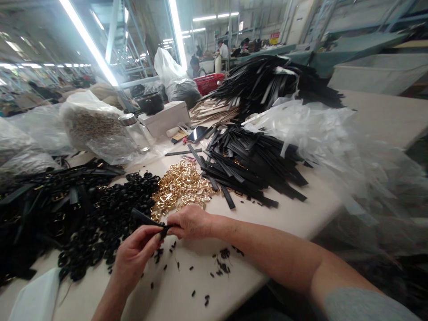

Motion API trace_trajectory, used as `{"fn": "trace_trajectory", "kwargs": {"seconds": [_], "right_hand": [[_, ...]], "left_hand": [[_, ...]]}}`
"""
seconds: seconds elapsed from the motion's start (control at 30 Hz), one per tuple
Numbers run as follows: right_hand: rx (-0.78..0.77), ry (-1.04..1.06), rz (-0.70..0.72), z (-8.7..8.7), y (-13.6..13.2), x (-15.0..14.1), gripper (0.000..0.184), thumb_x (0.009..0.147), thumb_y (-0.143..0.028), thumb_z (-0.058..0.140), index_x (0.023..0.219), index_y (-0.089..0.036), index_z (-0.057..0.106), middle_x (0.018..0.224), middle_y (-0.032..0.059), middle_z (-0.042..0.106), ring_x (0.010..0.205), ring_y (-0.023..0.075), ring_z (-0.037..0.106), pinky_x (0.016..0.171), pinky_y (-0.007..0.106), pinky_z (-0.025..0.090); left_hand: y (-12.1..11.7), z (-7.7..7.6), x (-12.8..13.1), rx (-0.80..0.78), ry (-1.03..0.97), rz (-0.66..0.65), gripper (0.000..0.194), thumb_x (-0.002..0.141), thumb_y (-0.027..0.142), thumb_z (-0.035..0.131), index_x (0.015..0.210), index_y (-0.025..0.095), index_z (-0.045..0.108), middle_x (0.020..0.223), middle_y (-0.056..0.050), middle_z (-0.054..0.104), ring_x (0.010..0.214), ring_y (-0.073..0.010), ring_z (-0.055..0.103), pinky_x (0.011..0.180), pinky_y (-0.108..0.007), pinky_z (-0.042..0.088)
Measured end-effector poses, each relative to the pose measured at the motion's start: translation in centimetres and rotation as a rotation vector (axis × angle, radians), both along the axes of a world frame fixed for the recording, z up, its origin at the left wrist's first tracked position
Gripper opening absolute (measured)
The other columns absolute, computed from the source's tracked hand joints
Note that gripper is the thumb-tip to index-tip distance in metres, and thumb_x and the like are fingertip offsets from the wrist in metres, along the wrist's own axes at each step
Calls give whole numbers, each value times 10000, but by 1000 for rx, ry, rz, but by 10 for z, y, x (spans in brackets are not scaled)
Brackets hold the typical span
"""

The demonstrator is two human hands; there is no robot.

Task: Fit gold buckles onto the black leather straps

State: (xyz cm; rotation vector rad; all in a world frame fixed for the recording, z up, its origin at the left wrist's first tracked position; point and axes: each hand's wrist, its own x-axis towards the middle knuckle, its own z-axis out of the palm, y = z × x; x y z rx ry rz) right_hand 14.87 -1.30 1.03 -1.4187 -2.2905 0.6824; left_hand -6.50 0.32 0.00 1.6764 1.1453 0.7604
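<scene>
Between my hands is a black strap (143, 217), its free end pointing up and left. My left hand (136, 250) pinches it between thumb and fingers. Fingers of my right hand (190, 223) are closed on the strap's other part, close to the left fingertips; what lies inside that grip is partly hidden. Just beyond the hands is a heap of gold buckles (182, 185). A pile of small black loops (123, 200) spreads to the left of it. Black straps (247, 160) lie stacked to the right of the buckles.
Finished-looking black straps with buckles (43, 205) are heaped at left, near a white plastic box (36, 296). Behind stand a glass jar (137, 133), a white carton (167, 117), a phone (198, 133) and a filled plastic bag (90, 120). Clear plastic sheeting (321, 125) drapes at right. Black scraps (222, 262) lie nearby.
</scene>
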Motion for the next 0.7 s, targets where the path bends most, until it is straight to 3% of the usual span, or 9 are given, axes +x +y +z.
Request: {"fn": "trace_trajectory", "kwargs": {"seconds": [0.2,0.43,0.53,0.7], "right_hand": [[-45,-6,-15,-1,3,-1,230,925,-362,531,906,-205,699,783,-5,706,725,124,578,547,231,230],[-15,55,-94,-7,2,-6,281,922,-423,542,923,-205,719,809,18,710,685,121,574,544,230,237],[-4,149,-136,-10,1,-8,258,909,-417,582,1001,-212,710,792,7,714,691,120,593,564,219,286],[120,148,-181,-13,-2,-12,321,919,-391,585,1195,-233,635,884,19,742,728,139,650,603,229,357]], "left_hand": [[-3,-3,9,-120,-81,106,399,629,512,819,861,191,761,773,-66,749,647,-194,693,637,-268,577],[-5,-6,14,-119,-151,253,406,591,506,840,842,200,751,742,-48,745,637,-184,687,639,-252,567],[-5,-4,16,-137,-159,294,419,534,504,854,779,186,736,657,-40,717,564,-178,657,571,-250,553],[-3,-7,14,-146,-229,369,364,569,424,845,809,177,724,670,-21,711,565,-145,642,573,-215,536]]}}
